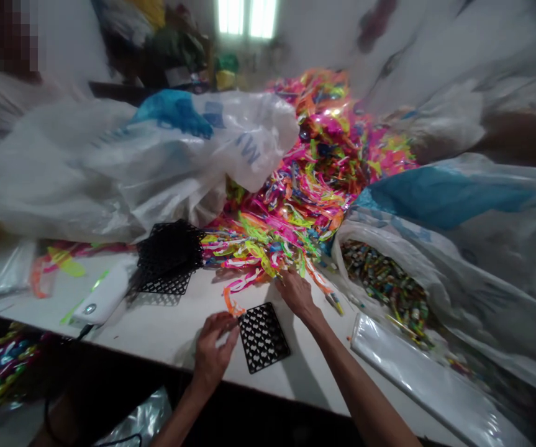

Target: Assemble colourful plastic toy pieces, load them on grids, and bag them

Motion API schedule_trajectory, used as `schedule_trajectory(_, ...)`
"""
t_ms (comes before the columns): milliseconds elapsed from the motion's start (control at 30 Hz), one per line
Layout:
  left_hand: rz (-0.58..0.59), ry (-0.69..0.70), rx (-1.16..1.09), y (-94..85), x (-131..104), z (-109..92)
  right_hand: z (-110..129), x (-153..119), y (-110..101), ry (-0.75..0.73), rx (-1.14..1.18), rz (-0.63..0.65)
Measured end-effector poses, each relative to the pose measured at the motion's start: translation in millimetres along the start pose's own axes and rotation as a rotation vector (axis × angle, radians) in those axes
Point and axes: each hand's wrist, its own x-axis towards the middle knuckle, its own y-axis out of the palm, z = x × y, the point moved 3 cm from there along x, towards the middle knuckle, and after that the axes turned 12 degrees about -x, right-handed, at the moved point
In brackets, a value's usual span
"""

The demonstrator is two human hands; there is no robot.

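My left hand [214,347] is at the front of the white table, its fingers curled in beside the upper left corner of a black perforated plate [264,338]. An orange and white plastic strip [233,304] runs to its fingertips; what they hold is not clear. Beyond the plate, my right hand [295,292] reaches to the near edge of a heap of colourful plastic strips [290,211]. Its fingers are bent together among yellow and pink strips, and whatever is in them is hidden. The plate lies flat between both hands.
Black perforated plates [169,254] are stacked at left, near a white power bank [102,298] with a cable. A large plastic bag [109,161] stands behind them. Right are an open bag of small multicoloured pieces [384,285] and a stack of clear sleeves [417,379].
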Motion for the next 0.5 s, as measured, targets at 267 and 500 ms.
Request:
schedule_trajectory(267, 0.135, -0.542, -0.399, 11.6, 34, 1, 12, -2, 0, -0.002, -0.036, -0.006)
schedule_trajectory(500, 0.196, -0.546, -0.29, 7.5, 28, 13, 14, -46, -1, -0.014, 0.455, -0.11)
